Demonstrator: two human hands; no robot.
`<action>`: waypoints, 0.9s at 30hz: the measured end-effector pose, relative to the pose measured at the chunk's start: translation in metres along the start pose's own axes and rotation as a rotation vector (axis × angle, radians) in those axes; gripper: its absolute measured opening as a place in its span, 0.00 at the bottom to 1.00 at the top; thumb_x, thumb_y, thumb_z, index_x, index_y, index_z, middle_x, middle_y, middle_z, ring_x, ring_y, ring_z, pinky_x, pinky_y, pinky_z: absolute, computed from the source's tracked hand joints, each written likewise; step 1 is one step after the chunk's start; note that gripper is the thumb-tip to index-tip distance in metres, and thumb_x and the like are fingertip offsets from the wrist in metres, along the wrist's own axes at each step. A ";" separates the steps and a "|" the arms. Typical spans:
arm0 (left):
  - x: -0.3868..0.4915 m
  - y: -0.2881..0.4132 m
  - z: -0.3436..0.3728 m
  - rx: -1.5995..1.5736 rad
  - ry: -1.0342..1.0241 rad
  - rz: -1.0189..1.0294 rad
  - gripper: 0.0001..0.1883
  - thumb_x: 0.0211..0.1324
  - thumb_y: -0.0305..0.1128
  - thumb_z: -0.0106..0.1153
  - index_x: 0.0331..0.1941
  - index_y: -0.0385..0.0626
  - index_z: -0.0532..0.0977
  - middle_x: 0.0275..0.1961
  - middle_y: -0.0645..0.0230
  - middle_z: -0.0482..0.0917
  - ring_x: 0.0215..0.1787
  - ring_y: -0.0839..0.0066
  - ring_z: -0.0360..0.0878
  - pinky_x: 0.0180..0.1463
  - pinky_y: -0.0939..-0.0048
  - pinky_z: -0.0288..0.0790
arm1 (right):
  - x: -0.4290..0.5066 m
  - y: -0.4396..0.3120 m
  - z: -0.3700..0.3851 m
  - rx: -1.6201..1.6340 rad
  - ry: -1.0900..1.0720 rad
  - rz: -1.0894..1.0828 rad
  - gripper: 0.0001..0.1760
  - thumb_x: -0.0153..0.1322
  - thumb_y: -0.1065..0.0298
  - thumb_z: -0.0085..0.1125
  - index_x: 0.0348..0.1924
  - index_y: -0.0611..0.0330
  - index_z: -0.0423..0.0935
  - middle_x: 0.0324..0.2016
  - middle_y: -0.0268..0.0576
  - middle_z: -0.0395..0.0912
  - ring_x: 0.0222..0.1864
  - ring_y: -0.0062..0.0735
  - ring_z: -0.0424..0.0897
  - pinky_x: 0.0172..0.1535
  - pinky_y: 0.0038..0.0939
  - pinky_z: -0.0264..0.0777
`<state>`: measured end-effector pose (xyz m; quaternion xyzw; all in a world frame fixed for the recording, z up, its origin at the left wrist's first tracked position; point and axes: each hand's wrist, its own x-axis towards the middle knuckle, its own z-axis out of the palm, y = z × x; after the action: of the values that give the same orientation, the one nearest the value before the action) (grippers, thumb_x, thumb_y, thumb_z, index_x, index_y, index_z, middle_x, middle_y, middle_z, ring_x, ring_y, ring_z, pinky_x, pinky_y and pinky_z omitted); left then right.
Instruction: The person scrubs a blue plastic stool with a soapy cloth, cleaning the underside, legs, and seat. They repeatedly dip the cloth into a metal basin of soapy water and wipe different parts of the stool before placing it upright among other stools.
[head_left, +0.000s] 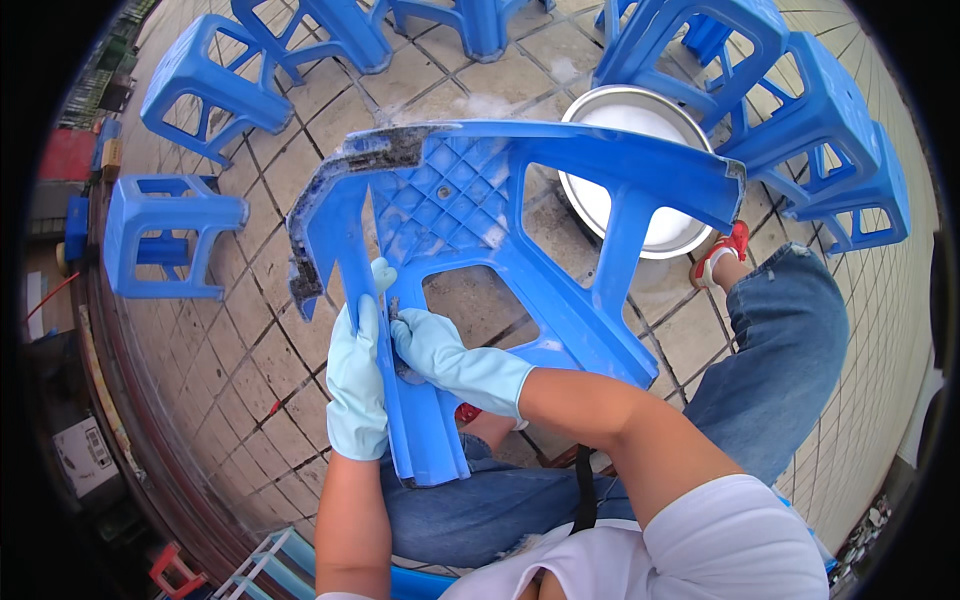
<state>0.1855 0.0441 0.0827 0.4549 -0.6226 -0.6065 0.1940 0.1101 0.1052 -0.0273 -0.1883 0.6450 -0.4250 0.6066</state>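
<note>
A blue plastic stool (465, 292) lies tipped on its side across my lap, its hollow underside with a lattice-ribbed seat facing me. Dark grime coats the leg ends at its upper left, and suds cling to the ribs. My left hand (356, 379), in a pale aqua rubber glove, grips the near left leg from outside. Gloved the same way, my right hand (439, 345) presses a grey scourer (409, 373) against the inside of that leg. Most of the scourer is hidden under the fingers.
A round metal basin (679, 244) of suds stands beyond the stool, partly behind it. Several blue stools, such as one at the left (169, 240) and one at the right (810, 127), stand around on the tiled floor (285, 360). Wet foam patches mark the tiles.
</note>
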 end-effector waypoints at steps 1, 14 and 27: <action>0.001 -0.001 -0.002 -0.029 -0.013 0.010 0.31 0.83 0.51 0.47 0.74 0.38 0.69 0.73 0.61 0.76 0.74 0.69 0.72 0.75 0.68 0.63 | -0.021 -0.002 0.005 -0.186 0.093 -0.149 0.16 0.81 0.58 0.54 0.45 0.60 0.84 0.32 0.57 0.87 0.35 0.59 0.87 0.42 0.50 0.81; -0.003 -0.007 0.001 -0.370 0.013 -0.056 0.33 0.83 0.52 0.44 0.76 0.36 0.65 0.79 0.55 0.69 0.81 0.62 0.65 0.83 0.60 0.58 | -0.057 -0.013 0.015 0.011 0.063 -0.450 0.09 0.74 0.76 0.63 0.47 0.67 0.82 0.42 0.52 0.80 0.42 0.51 0.81 0.50 0.43 0.76; -0.001 -0.003 0.001 -0.277 -0.050 -0.066 0.35 0.82 0.55 0.45 0.76 0.36 0.65 0.78 0.57 0.70 0.82 0.61 0.64 0.84 0.60 0.56 | 0.011 -0.010 -0.009 0.397 -0.032 0.056 0.17 0.82 0.63 0.59 0.57 0.66 0.79 0.42 0.45 0.85 0.40 0.32 0.82 0.45 0.36 0.77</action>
<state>0.1859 0.0460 0.0801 0.4289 -0.5221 -0.7038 0.2194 0.0970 0.0941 -0.0272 -0.0535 0.5437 -0.5237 0.6536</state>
